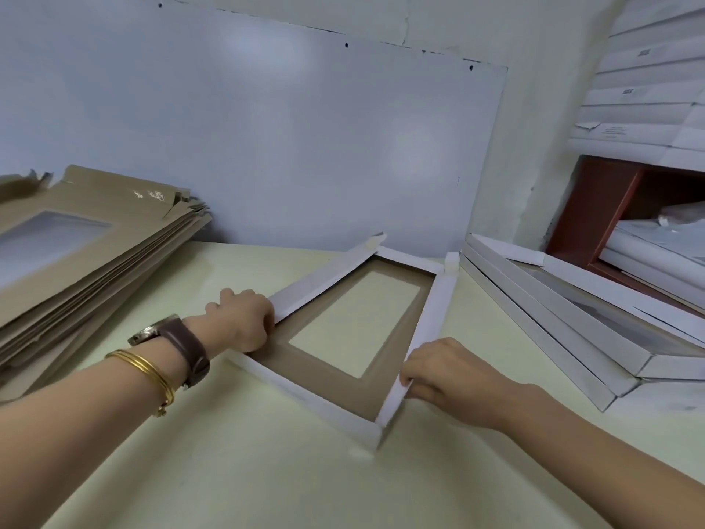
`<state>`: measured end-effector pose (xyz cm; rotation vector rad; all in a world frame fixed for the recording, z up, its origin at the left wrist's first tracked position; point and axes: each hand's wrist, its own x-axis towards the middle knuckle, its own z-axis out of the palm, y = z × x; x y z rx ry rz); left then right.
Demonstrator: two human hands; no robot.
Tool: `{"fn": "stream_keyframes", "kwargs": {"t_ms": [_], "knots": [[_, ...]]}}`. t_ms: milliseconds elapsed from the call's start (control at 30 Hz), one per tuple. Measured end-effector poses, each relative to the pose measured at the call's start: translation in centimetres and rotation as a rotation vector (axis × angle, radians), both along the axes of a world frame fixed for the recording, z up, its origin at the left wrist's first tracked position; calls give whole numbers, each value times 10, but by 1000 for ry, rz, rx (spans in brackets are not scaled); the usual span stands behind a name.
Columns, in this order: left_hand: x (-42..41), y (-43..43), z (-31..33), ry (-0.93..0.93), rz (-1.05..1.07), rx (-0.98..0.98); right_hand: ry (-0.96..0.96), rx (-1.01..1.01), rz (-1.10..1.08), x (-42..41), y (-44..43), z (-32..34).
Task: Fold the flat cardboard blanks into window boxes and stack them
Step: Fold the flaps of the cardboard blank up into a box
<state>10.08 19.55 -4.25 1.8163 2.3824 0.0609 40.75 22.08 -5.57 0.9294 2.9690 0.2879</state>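
Note:
A half-folded window box (328,372) lies on the pale table, brown inside up, with white side walls raised around a clear rectangular window. My left hand (244,318) grips the near end of the left wall, fingers curled over its edge. My right hand (446,376) pinches the right wall near its front corner. A pile of flat brown blanks (91,253) with a window cutout sits at the left. Folded white boxes (553,318) are stacked at the right.
A grey-white board (267,127) leans against the wall behind the table (229,471). At the far right stands a red-brown shelf (595,208) holding white sheets, with more stacked white boxes (648,89) on top of it.

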Motion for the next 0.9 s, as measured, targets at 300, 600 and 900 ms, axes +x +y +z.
{"fn": "stream_keyframes", "kwargs": {"t_ms": [300, 600, 900], "knots": [[71, -21, 13, -358, -359, 146, 233, -81, 73, -73, -22, -9], [75, -32, -6, -168, -351, -37, 356, -208, 22, -72, -12, -16], [42, -34, 6, 50, -382, -183, 210, 8, -236, -5, 30, -13]]}}
